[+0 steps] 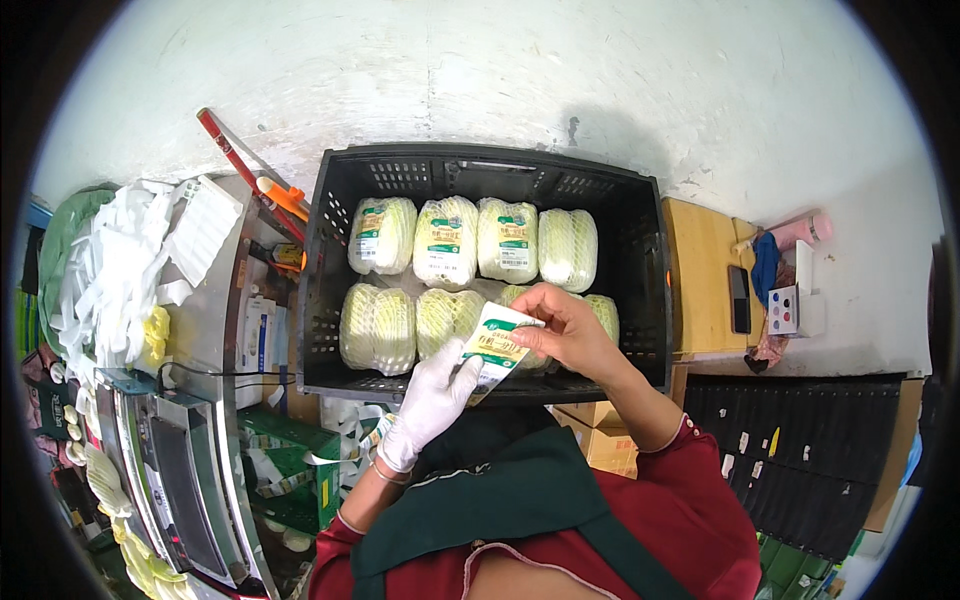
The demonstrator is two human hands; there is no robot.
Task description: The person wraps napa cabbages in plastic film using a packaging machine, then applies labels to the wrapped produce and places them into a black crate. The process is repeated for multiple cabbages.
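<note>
Pinching white label (pixel 492 345) with gloved left hand (pixel 437 402), bare right hand (pixel 572 336); green patches, yellowish print.

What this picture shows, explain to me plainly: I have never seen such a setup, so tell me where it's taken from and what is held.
There is no robot here, just a person's two hands. A wide fisheye camera on the person's head looks down, so straight edges bend near the rim.

Ahead sits a black plastic crate holding pale-green vegetables in white netting, in two rows. Three in the far row carry labels; the rightmost shows none.

The left hand, in a white glove, grips white-and-green printed labels, apparently a small stack. The bare right hand pinches their upper right corner.
</note>
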